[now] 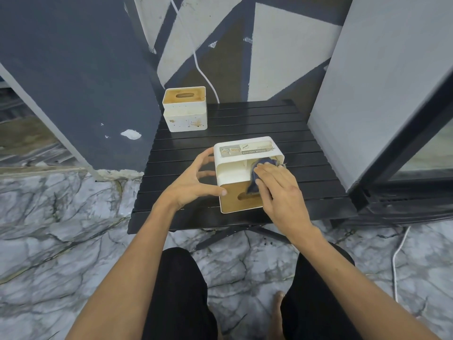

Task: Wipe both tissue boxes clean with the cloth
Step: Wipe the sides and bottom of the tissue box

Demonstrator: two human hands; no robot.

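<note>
The right hand (277, 190) is pressing a blue cloth (259, 175) with nearly flat fingers against the top side of the near tissue box (232, 168), which is lying tipped over with its wooden lid facing the person. The left hand (193, 185) is steadying that box, thumb on the lid and spread fingers at its left wall. A torn label on the box is reading "TISSUE HOLDER" (upside down from here). The second tissue box (185, 109) is standing upright at the far left corner of the black slatted table (306, 168).
</note>
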